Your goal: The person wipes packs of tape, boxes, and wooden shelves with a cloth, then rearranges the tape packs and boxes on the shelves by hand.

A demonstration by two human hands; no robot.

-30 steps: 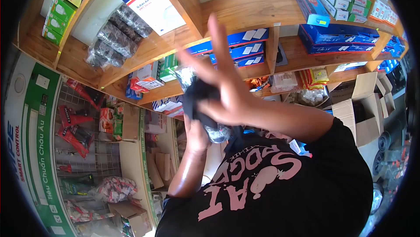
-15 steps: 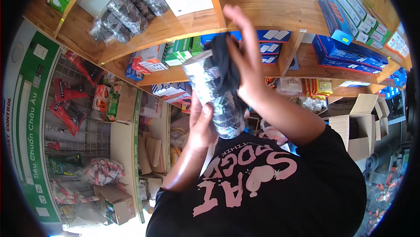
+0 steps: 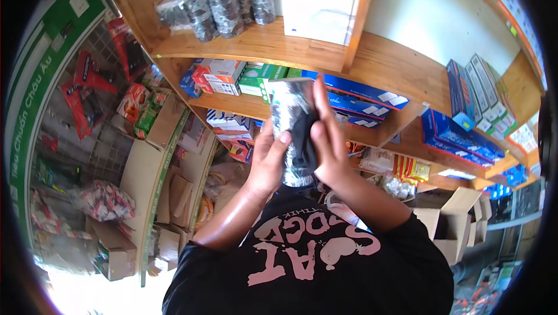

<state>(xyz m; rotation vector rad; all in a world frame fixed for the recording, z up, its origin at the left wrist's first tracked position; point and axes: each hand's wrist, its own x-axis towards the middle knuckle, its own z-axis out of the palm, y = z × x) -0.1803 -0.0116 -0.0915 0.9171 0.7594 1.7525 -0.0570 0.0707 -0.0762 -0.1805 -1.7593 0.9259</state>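
In front of my chest stands a plastic-wrapped stack of black tape rolls (image 3: pixel 289 103), held close to upright, its clear wrap shiny with glare. My left hand (image 3: pixel 268 161) grips its left side, thumb across the front. A bunched black cloth (image 3: pixel 303 147) lies against the right side of the stack. My right hand (image 3: pixel 330 143) presses the cloth to the wrap with its thumb, while its fingers reach up along the far edge. Part of those fingers is hidden behind the stack.
Similar wrapped stacks (image 3: pixel 224 10) stand on the upper wooden shelf (image 3: pixel 244 47) beside a white box (image 3: pixel 319 10). Blue boxes (image 3: pixel 363 97) fill the shelf below. Open cardboard boxes (image 3: pixel 450 222) are at the right; a wire rack with red packs (image 3: pixel 87 91) hangs left.
My right hand has come down from above the stack to its right side, taking the black cloth with it. The stack is now more upright. The view has shifted, with the shelves lower.
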